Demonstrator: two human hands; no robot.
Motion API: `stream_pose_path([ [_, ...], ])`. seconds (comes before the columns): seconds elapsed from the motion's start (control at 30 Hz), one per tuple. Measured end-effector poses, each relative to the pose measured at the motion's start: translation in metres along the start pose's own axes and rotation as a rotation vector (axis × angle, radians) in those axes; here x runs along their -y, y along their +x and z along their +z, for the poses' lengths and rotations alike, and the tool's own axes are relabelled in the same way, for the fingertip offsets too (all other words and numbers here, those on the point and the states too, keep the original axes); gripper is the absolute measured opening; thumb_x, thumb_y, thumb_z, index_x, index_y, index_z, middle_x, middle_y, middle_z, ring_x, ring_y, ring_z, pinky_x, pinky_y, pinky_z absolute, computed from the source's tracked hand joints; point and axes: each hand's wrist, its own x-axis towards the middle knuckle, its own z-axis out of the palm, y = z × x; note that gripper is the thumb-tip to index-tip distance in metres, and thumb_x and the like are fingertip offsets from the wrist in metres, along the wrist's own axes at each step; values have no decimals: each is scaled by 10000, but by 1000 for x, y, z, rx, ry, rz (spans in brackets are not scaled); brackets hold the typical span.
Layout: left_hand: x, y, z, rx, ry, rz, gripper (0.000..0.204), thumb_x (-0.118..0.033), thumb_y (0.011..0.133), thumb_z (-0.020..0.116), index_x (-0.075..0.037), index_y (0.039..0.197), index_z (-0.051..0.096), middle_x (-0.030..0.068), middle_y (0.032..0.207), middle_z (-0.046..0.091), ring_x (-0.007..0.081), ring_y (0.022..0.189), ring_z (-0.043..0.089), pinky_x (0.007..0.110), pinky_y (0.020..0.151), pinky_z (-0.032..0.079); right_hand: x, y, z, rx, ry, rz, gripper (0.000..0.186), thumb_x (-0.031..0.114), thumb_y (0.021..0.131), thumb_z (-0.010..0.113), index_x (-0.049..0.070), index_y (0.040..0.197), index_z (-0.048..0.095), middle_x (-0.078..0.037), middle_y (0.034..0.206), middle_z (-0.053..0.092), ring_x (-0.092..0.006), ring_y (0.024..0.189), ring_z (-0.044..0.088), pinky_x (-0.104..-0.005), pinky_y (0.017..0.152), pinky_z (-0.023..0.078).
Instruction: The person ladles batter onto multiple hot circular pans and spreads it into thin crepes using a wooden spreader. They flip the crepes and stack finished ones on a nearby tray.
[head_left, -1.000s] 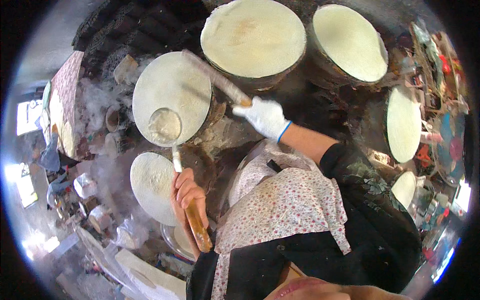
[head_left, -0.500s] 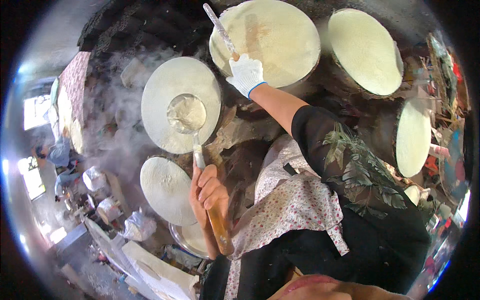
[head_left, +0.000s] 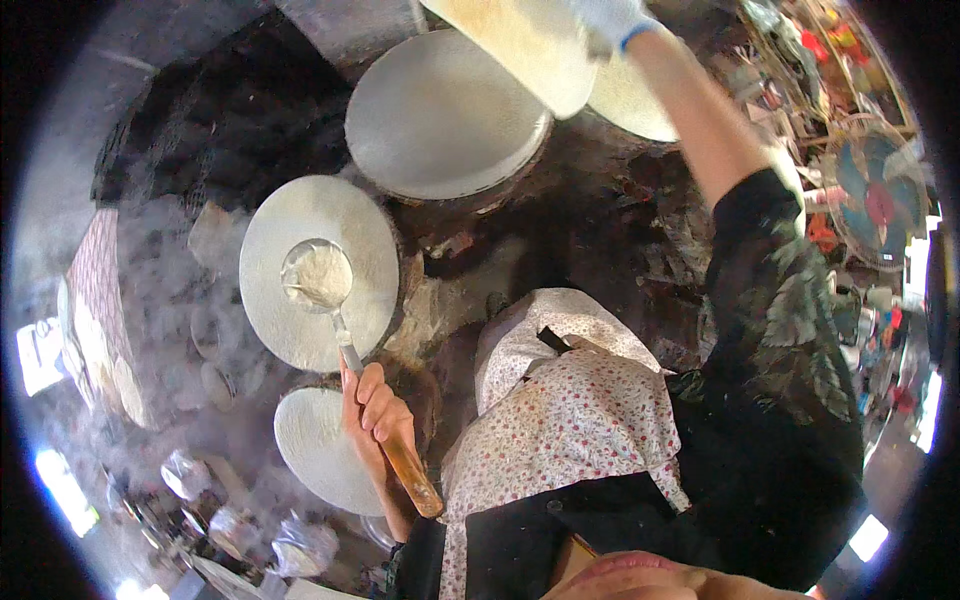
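Observation:
My left hand (head_left: pixel 380 412) is wrapped round the wooden handle of a ladle (head_left: pixel 341 324). The ladle's bowl, with pale batter in it, is over a round griddle coated with a pale batter layer (head_left: pixel 275 225). My right hand (head_left: pixel 610 18), in a white glove with a blue cuff, is at the top edge, blurred and partly cut off. From it hangs a large thin pale pancake (head_left: pixel 520 50), lifted above a bare grey round griddle (head_left: pixel 440 120). Whether the spatula is still in this hand cannot be made out.
Another pale-covered griddle (head_left: pixel 325 450) lies near my left wrist. A further pale round (head_left: pixel 635 100) is partly hidden behind my right forearm. Steam drifts on the left. A standing fan (head_left: pixel 880 200) is at the far right, and clear plastic bags (head_left: pixel 303 545) are at lower left.
My right hand has moved up and right, and the pancake has come off the far griddle, leaving it bare. My left hand still holds the ladle over its griddle. The view has shifted.

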Motion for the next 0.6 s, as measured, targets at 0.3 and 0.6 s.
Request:
stream_pose_path([
  [0.3,52,-21,40,-1,13,-109,378,-173,1167,336,-32,1515,381,46,867,415,89,530,442,235,391,449,-85,-40,-122,-258,-188,-13,185,326,844,721,181,945,777,-101,856,696,-278,777,731,-418,709,579],
  [0.6,76,-42,77,156,3,-248,333,-192,1161,296,2,1394,436,73,902,413,142,591,482,286,449,451,-105,-181,67,-13,218,442,150,153,914,644,46,910,749,-211,869,706,-392,766,729,-517,697,585],
])
